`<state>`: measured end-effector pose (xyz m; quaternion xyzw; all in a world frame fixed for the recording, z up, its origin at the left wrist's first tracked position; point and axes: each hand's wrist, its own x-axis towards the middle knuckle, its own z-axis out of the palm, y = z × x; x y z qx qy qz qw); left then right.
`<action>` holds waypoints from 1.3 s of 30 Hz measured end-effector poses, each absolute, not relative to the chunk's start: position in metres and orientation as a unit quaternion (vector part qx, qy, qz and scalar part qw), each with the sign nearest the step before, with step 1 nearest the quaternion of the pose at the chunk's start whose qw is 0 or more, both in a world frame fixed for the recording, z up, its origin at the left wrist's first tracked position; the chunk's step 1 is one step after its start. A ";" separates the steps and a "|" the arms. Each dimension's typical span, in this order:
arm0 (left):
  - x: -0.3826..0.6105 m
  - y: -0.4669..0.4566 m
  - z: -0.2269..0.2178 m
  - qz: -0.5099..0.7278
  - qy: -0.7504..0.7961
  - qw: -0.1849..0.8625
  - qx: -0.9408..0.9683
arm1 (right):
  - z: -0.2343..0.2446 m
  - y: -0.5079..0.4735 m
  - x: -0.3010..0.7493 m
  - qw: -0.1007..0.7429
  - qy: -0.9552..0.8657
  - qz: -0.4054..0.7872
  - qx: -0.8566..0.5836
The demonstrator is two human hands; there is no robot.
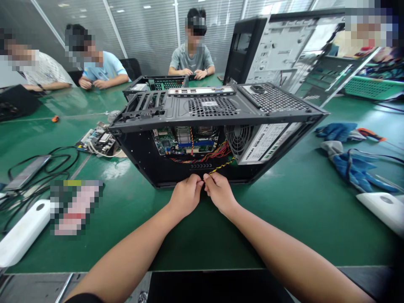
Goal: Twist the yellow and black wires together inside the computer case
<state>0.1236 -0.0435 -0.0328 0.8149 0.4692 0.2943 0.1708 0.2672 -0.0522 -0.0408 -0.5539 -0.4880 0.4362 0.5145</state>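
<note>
On a green table (126,210) before a slatted wall (145,33), with people (192,59) seated opposite, stands an open computer case (178,110). At its near edge the right hand (221,194) pinches a yellow-black cable (224,167); the left hand (185,195) has fingertips pressed together, contents hidden.

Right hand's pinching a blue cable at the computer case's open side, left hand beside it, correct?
Not blue: the head view shows the right hand pinching a yellow-and-black cable at the open side of the computer case, left hand beside it.
</note>
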 end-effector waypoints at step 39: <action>0.122 -0.043 -0.029 0.288 0.436 0.006 0.853 | -0.038 -0.051 0.267 0.529 -0.439 0.453 -0.567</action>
